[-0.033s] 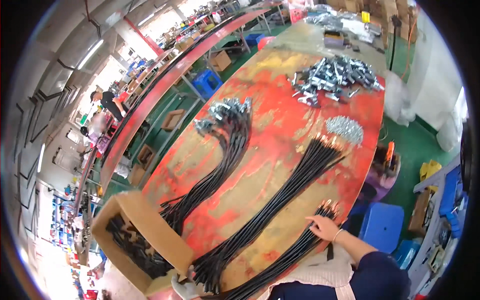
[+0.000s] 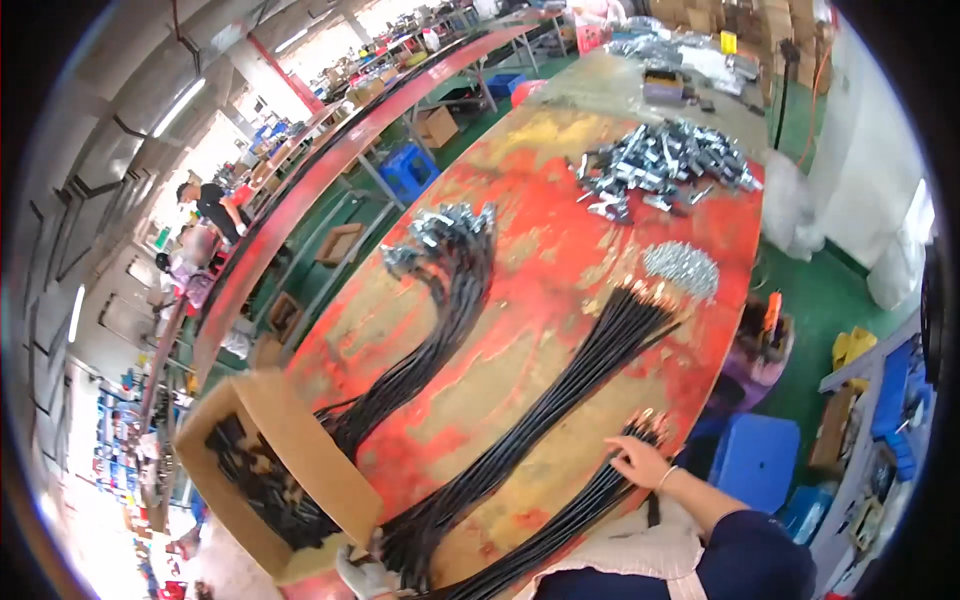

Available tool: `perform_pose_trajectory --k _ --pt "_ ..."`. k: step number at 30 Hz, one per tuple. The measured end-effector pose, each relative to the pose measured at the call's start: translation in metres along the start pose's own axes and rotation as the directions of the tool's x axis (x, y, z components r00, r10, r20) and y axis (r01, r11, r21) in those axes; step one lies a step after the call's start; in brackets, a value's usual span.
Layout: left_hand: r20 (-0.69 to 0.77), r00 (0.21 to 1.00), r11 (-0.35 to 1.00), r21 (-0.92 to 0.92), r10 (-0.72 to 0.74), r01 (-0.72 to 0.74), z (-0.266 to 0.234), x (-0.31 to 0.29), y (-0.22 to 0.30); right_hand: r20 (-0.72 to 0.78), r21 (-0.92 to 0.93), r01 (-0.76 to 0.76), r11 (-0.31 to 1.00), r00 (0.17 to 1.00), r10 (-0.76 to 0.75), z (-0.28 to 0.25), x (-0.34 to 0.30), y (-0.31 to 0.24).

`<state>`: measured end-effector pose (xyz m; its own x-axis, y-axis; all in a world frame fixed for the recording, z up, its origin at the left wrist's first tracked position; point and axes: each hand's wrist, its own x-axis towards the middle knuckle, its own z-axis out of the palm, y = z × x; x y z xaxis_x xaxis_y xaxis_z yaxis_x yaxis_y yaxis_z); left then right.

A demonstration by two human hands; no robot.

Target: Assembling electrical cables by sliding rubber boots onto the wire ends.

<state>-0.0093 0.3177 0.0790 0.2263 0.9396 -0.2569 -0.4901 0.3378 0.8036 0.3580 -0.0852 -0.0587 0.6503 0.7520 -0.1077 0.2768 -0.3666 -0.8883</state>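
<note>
The nearest bundle of black cables (image 2: 575, 515) runs along the table's near edge, with bare copper ends (image 2: 648, 425) at its right. My bare right hand (image 2: 640, 463) is closed over this bundle just below the copper ends, its index finger reaching out to the left. At the bundle's other end, my gloved left hand (image 2: 366, 577) is closed around the cables beside the cardboard box; the lower frame edge cuts it off partly. A second copper-ended cable bundle (image 2: 540, 410) lies just beyond. Farther left is a third cable bundle (image 2: 425, 350) with silvery metal connectors (image 2: 440, 230) on its ends.
An open cardboard box (image 2: 320, 470) with short black pieces stands at the table's left edge. On the red, worn tabletop (image 2: 540, 210) lie a heap of metal parts (image 2: 665, 160) and a pile of small silvery pieces (image 2: 682, 270). A blue stool (image 2: 757, 460) stands at right.
The whole view has shifted slightly. Both hands keep their places on the near cable bundle.
</note>
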Motion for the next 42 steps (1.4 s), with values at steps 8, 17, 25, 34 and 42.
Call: perform_pose_trajectory --k 8,17,25,34,42 --pt "0.157 0.987 0.992 0.128 -0.032 0.011 0.15 0.038 -0.131 -0.088 0.331 -0.13 0.935 0.982 0.168 -0.095 0.016 0.044" --pt "0.137 0.972 0.952 0.268 -0.191 0.149 0.321 0.079 -0.299 -0.178 0.236 -0.113 0.965 0.972 0.157 -0.234 0.061 0.142" --pt "-0.024 0.994 0.355 0.935 0.11 -0.017 0.368 0.1 -0.339 -0.139 0.172 -0.053 0.984 0.987 0.078 -0.294 0.151 0.156" --pt "0.017 0.998 0.578 0.814 0.062 -0.05 0.392 0.147 -0.301 0.182 0.704 -0.322 0.632 0.943 0.278 -0.239 0.376 0.046" --pt "-0.172 0.983 0.235 0.955 -0.066 0.183 0.398 0.158 -0.292 0.393 0.717 -0.562 0.413 0.815 0.426 -0.169 0.46 -0.024"
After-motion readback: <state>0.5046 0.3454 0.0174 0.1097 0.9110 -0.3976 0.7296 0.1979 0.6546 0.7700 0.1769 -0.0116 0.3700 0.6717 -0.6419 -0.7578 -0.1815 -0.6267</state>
